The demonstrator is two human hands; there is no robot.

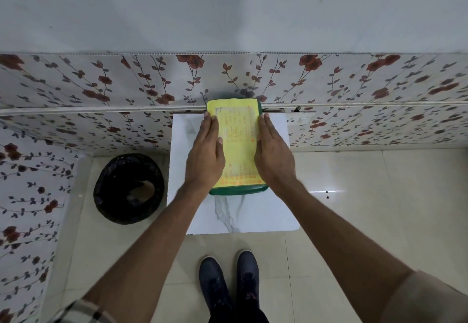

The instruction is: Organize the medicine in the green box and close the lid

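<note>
A green box (238, 190) stands on a small white marble-pattern table (268, 211), its far end against the wall. Its yellow lid (239, 143), printed with red text, lies flat on top and covers the inside, so no medicine shows. My left hand (205, 155) rests flat along the lid's left edge with its fingers stretched toward the wall. On the right edge my right hand (272, 153) lies the same way. Neither hand curls around anything.
A black bin (129, 188) lined with a dark bag stands on the floor left of the table. Floral wall panels (101, 82) run behind and to the left. A wall socket (301, 120) sits right of the box. My dark shoes (229, 284) are on the tiled floor below.
</note>
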